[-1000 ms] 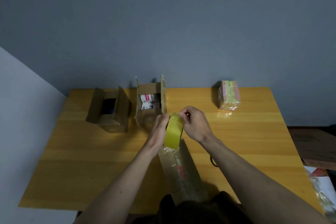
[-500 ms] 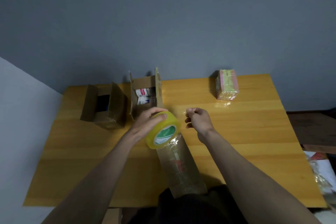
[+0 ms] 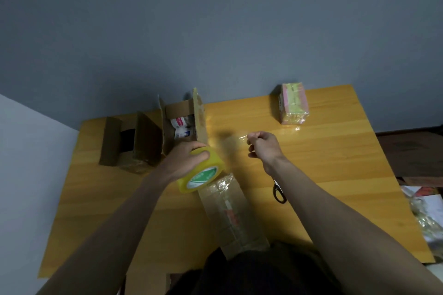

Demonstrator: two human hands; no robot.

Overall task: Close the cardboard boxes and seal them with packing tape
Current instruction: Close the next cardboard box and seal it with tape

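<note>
Just above the near end of a long closed cardboard box (image 3: 233, 215), the left hand (image 3: 183, 161) grips a yellow roll of packing tape (image 3: 202, 170), fingers curled over its rim, its green-and-white core label facing the camera. From the roll a clear strip of tape (image 3: 229, 142) stretches rightward to the right hand (image 3: 263, 145), which pinches its free end between thumb and fingertips. The long box lies on a yellow wooden table (image 3: 335, 163), its top already glossy with tape, its near end hidden behind the person's dark clothing. Behind the left hand stands an open box (image 3: 182, 122) with flaps up and white packets inside; left of it sits another open box (image 3: 131, 141), its contents too dark to make out. A wrapped pink-and-yellow package (image 3: 293, 103) rests near the far right corner. Black scissors (image 3: 279, 193) lie beside the right forearm, partly covered by it. A grey wall rises behind the table; clutter at the right edge is cut off and unclear
</note>
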